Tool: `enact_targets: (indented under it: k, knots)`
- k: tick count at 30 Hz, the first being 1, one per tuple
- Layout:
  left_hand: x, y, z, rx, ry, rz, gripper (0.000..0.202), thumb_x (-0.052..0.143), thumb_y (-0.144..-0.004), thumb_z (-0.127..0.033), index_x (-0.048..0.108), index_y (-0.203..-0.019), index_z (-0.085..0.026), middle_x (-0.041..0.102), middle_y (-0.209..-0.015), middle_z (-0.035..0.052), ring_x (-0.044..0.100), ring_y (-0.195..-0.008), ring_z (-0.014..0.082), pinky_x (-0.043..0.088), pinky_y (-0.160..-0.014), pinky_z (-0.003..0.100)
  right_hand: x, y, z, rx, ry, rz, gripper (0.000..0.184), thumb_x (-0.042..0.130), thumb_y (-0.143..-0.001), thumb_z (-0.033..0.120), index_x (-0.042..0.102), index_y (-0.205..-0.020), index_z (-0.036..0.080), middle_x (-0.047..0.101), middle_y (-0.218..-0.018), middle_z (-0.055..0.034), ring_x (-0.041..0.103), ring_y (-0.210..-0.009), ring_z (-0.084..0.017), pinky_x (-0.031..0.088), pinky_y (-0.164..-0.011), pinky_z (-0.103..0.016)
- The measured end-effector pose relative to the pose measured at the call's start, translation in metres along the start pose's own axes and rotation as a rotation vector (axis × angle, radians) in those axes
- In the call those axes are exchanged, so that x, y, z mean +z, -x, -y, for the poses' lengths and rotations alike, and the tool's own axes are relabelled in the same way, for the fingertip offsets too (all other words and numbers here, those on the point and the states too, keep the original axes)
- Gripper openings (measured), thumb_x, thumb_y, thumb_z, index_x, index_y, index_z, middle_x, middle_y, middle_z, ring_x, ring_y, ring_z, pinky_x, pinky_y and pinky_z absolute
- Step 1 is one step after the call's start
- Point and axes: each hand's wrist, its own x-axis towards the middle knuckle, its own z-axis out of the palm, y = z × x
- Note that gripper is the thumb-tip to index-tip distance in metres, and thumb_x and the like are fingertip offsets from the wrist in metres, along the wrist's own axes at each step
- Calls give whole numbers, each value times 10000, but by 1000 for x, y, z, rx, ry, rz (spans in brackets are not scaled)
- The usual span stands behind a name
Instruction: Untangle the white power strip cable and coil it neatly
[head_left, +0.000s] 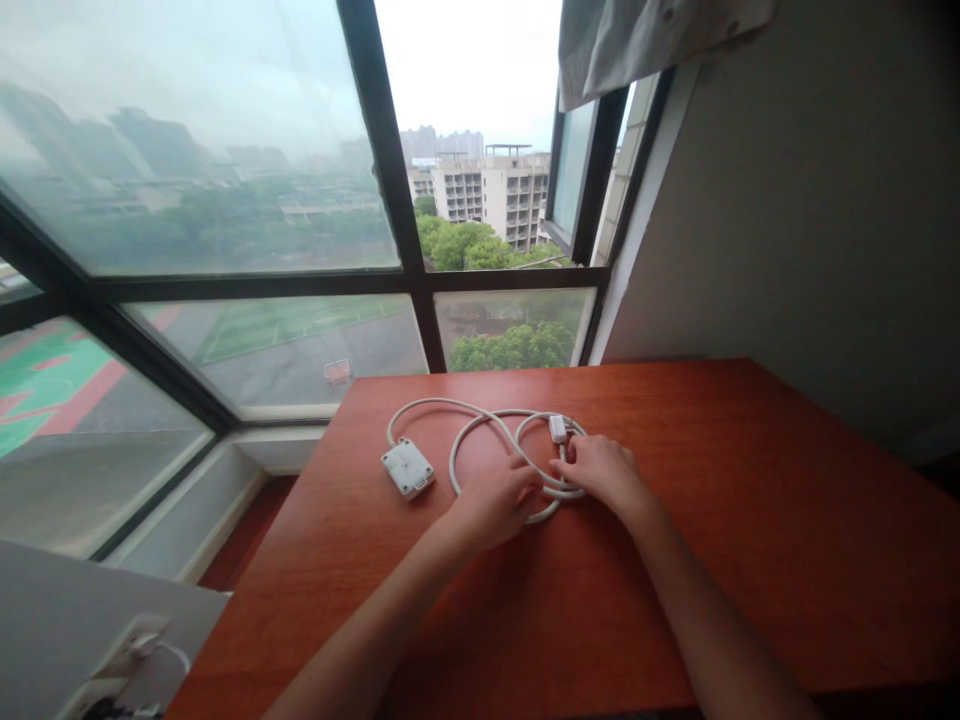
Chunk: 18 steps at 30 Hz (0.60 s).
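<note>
A pale, looped cable lies on the reddish-brown table. At its left end is a white boxy power adapter, flat on the wood. Toward the loops' far right sits a small white plug. My left hand is at the near side of the coil, its fingers curled in at the cable; the fingertips are partly hidden. Just below the plug, my right hand has thumb and fingers closed around the cable at the right of the loops.
The wooden table runs up to a dark-framed window, with one pane swung outward. A grey wall stands on the right. A wall socket with a plugged-in white cord is at the lower left, beyond the table's left edge.
</note>
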Motion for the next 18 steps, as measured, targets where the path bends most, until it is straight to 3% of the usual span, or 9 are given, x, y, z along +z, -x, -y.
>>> enact_targets:
  k: [2, 6, 10, 14, 18]
  knots:
    - [2, -5, -2, -18, -96, -37, 199, 487, -882, -200, 598, -1046, -210, 593, -1132, 66, 608, -925, 178, 472, -789, 266, 1, 1, 7, 16, 5, 23, 237, 611, -773, 442, 719, -817, 235, 719, -842, -140, 669, -761, -294, 394, -605, -326]
    - [5, -9, 0, -5, -254, 24, 285, 499, -874, -197, 532, -1153, -242, 554, -1179, 64, 608, -934, 187, 492, -761, 276, 3, -3, 9, 34, -22, 51, 208, 546, -803, 358, 688, -867, 219, 717, -851, -106, 665, -792, -254, 381, -612, -285]
    - [8, -6, 4, -14, -301, 14, 246, 489, -900, -233, 521, -1144, -236, 548, -1157, 71, 606, -892, 183, 493, -762, 289, 6, -9, 3, 12, -143, -16, 148, 534, -821, 301, 632, -864, 199, 716, -825, -79, 660, -769, -205, 374, -622, -253]
    - [7, -3, 6, 0, -318, -7, 175, 465, -910, -209, 546, -1064, -219, 565, -1090, 65, 594, -883, 182, 480, -773, 288, 4, -11, -1, -6, -393, -143, 109, 509, -862, 294, 562, -852, 200, 710, -750, -62, 664, -684, -182, 408, -606, -240]
    - [3, 2, 11, -8, -316, -36, 162, 458, -914, -197, 561, -1037, -219, 572, -1093, 61, 586, -893, 181, 469, -768, 280, -3, -13, -12, -26, -755, -287, 192, 478, -896, 404, 499, -865, 215, 702, -713, -35, 617, -502, -152, 446, -522, -245]
